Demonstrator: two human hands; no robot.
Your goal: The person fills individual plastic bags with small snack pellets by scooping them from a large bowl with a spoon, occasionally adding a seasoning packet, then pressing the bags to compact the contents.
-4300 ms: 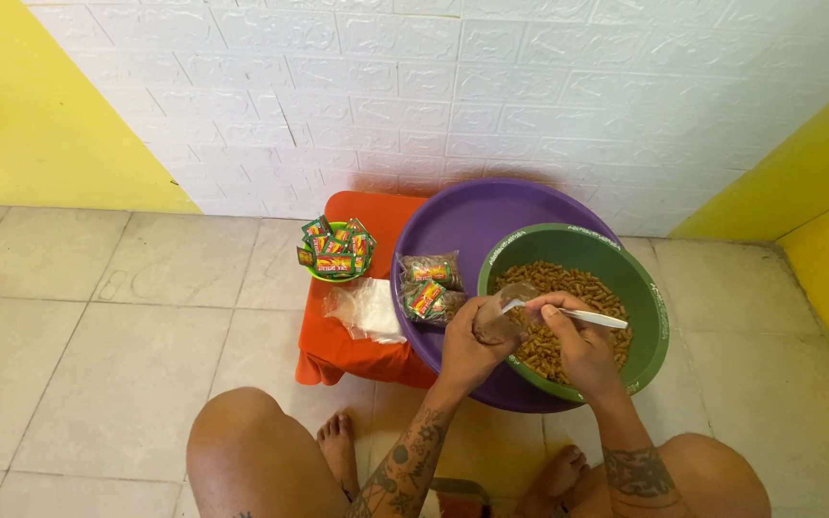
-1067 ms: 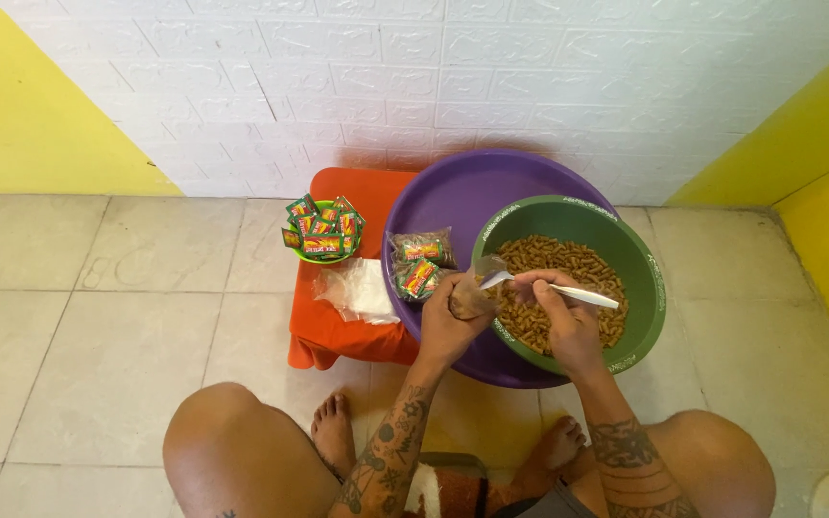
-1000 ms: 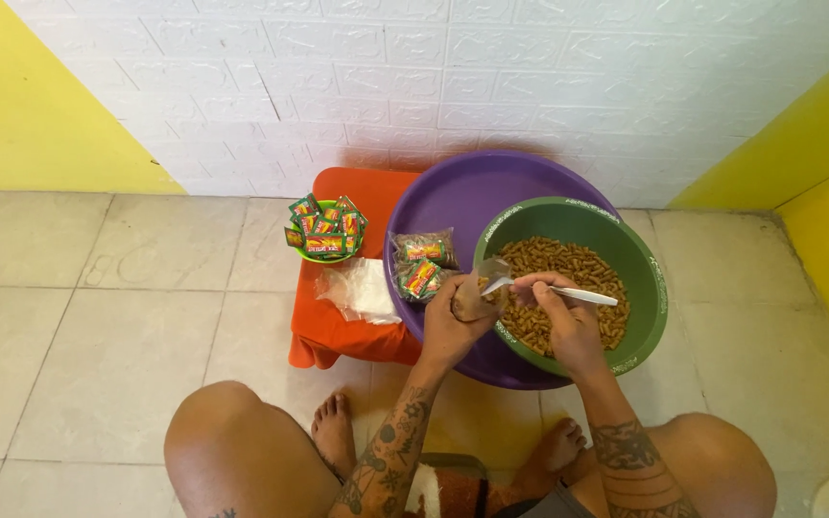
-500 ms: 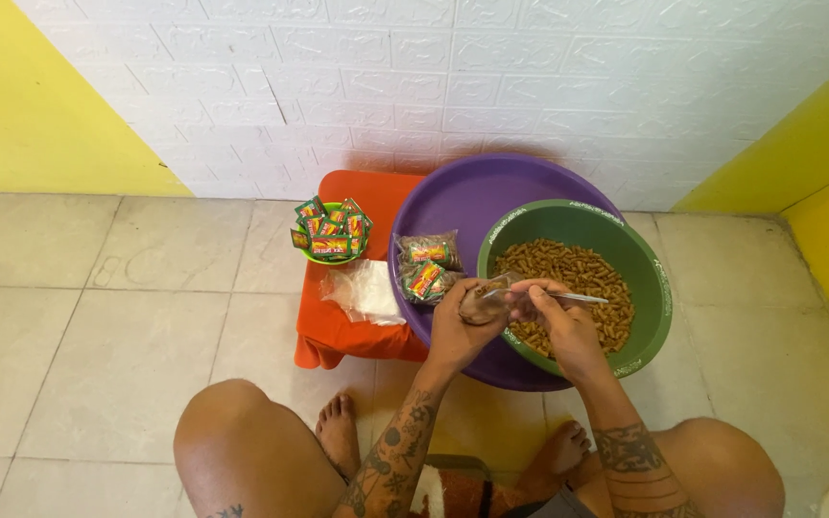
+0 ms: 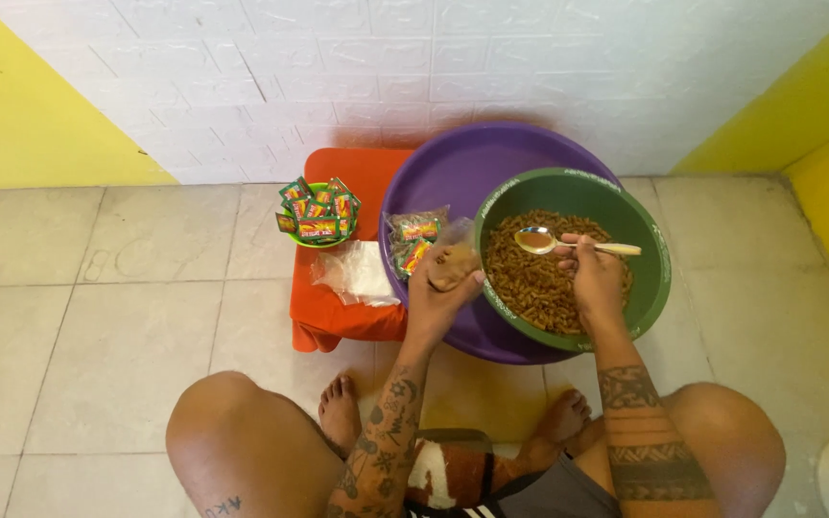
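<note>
Resting in the right hand (image 5: 595,278), a light-handled metal spoon (image 5: 568,244) is gripped near the end of its handle and held just above the brown, stick-like snack pieces (image 5: 539,278) that fill the round green plastic bowl (image 5: 654,245). The spoon's long axis is laid nearly level across the bowl, with its oval scoop pointed toward the left hand (image 5: 438,297) and its handle run out past the right-hand fingers. The scoop appears to be empty, though glare makes this hard to judge. A small clear plastic bag (image 5: 453,254), partly filled with the same brown pieces, is held upright in the closed left hand, just beside the bowl's near-left rim. The bowl is set inside a wide purple plastic basin (image 5: 453,177). Filled, labelled packets (image 5: 413,240) are seen lying in the basin, just beyond the bag.
</note>
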